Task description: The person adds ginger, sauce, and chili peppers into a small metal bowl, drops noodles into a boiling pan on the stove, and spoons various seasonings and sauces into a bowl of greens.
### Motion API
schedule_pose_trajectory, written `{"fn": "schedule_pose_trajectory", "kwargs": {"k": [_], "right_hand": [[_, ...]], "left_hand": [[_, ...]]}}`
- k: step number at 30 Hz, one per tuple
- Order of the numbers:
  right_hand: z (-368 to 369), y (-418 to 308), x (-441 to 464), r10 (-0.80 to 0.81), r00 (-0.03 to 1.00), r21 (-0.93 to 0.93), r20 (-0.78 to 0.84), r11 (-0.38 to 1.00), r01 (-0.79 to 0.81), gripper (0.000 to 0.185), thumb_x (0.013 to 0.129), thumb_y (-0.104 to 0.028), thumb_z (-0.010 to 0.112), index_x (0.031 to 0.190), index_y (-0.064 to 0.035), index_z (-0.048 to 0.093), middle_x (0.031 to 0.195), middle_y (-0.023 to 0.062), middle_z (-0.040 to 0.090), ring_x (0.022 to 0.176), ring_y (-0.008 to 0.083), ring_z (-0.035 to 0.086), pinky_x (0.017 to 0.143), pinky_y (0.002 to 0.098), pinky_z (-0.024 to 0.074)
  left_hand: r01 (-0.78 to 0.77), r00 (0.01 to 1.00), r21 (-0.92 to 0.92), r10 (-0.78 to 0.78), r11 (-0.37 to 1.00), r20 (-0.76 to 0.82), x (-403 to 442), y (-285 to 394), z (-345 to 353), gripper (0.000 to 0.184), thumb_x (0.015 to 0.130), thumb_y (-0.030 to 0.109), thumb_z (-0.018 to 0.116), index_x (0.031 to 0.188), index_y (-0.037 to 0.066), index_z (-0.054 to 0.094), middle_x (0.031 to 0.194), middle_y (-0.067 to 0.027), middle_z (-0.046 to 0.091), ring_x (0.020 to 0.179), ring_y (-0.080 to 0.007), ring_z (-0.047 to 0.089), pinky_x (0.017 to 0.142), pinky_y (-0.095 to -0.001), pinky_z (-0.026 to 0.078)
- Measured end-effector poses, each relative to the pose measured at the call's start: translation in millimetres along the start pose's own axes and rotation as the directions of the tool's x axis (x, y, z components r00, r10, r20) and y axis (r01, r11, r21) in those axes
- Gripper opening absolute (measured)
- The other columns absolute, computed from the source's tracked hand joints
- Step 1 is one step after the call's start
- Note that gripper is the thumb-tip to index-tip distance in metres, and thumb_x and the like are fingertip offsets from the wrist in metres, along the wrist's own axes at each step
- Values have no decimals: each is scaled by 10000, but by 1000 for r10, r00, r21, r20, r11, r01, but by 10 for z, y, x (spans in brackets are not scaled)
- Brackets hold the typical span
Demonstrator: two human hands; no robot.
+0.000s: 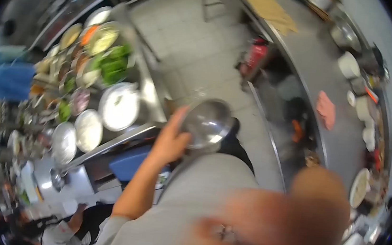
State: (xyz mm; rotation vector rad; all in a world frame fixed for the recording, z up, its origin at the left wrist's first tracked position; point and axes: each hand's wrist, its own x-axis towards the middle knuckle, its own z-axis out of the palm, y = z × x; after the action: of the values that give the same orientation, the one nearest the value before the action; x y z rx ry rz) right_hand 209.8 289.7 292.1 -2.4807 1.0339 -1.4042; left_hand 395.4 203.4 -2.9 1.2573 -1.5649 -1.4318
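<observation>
My left hand (172, 138) grips the rim of a metal bowl (207, 123), holding it in front of my body above the tiled floor. The bowl is tilted, and its shiny inside looks bare. Very close to the camera, my right hand (266, 228) is a large blur across the lower right. Its fingers are too smeared to show whether they are apart or closed, or whether they hold anything. To the left of the bowl, a steel counter carries a large white container (119, 107), leafy greens (114, 64) and several bowls of food.
A long steel counter (302, 62) runs along the right, with a pink cloth (325, 110), a yellow cloth (268, 7), pots and containers on it. A red fire extinguisher (256, 56) stands beside that counter. Another person (62, 235) is at the lower left, near a blue bin (129, 162).
</observation>
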Motion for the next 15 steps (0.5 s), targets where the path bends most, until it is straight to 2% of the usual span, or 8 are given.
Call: {"fn": "schedule_pose_trajectory", "kwargs": {"k": [3, 5, 6, 7, 9, 11, 13, 15], "right_hand": [[-194, 877, 43, -243, 963, 123, 116, 966, 229, 215, 642, -109, 708, 616, -209, 519, 670, -70, 510, 599, 137, 521, 682, 334, 408], [-411, 1484, 121, -341, 938, 152, 54, 932, 330, 208, 632, -106, 690, 594, -199, 508, 599, -67, 483, 524, 127, 495, 573, 300, 370], [-519, 1855, 91, -382, 924, 151, -6, 913, 378, 205, 627, -105, 681, 583, -194, 502, 563, -65, 469, 486, 122, 482, 518, 283, 351], [-711, 2437, -34, -467, 879, 432, -96, 776, 460, 304, 712, -90, 689, 586, -198, 435, 544, -54, 410, 465, 122, 435, 483, 294, 316], [-392, 2744, -75, -55, 947, 619, -317, 744, 251, 73, 888, -66, 644, 923, -47, 582, 850, 40, 625, 763, 212, 635, 699, 374, 547], [-176, 3438, -331, 7, 975, 390, 223, 916, -95, 333, 842, -26, 773, 1153, -8, 657, 993, 174, 707, 919, 347, 672, 785, 442, 552], [447, 3526, -179, 161, 917, 158, 364, 960, -231, 439, 781, -30, 792, 1198, -59, 659, 1150, 239, 659, 1038, 444, 652, 880, 471, 548], [736, 3687, -163, 170, 880, 94, 444, 968, -234, 470, 761, -21, 790, 1209, -87, 663, 1202, 246, 645, 1044, 460, 650, 886, 475, 548]], "left_hand": [[-9, 998, -235, -7, 972, -70, 435, 222, 217, 802, 847, 3, 547, 1623, 99, 371, 1257, -193, 664, 1113, -220, 677, 906, -356, 565], [220, 940, 150, -168, 964, -298, 565, 320, 124, 802, 852, 4, 538, 1627, 117, 368, 1239, -179, 659, 1053, -208, 668, 865, -339, 561], [189, 908, -32, -187, 982, -375, 665, 505, 154, 722, 839, -4, 560, 1551, -17, 442, 1404, -147, 617, 1357, -261, 530, 1155, -330, 394], [157, 883, -66, -169, 985, -437, 769, 624, 164, 667, 851, 5, 559, 1513, -22, 485, 1368, -131, 633, 1312, -236, 552, 1144, -331, 403], [112, 850, -127, -162, 985, -501, 860, 579, 72, 595, 880, 19, 567, 1472, -20, 524, 1273, -119, 675, 1183, -193, 625, 1036, -320, 492], [149, 803, -174, -222, 973, -553, 1005, 615, 60, 551, 900, 35, 572, 1448, -8, 544, 1193, -102, 694, 1069, -163, 651, 922, -308, 531], [189, 763, -216, -282, 958, -581, 1119, 773, 39, 507, 920, 51, 577, 1424, 3, 563, 1114, -86, 712, 955, -134, 678, 808, -297, 569], [312, 785, -362, -453, 878, -422, 1273, 1081, -5, 455, 951, 92, 587, 1401, 33, 580, 992, -56, 710, 782, -110, 662, 628, -279, 554]]}}
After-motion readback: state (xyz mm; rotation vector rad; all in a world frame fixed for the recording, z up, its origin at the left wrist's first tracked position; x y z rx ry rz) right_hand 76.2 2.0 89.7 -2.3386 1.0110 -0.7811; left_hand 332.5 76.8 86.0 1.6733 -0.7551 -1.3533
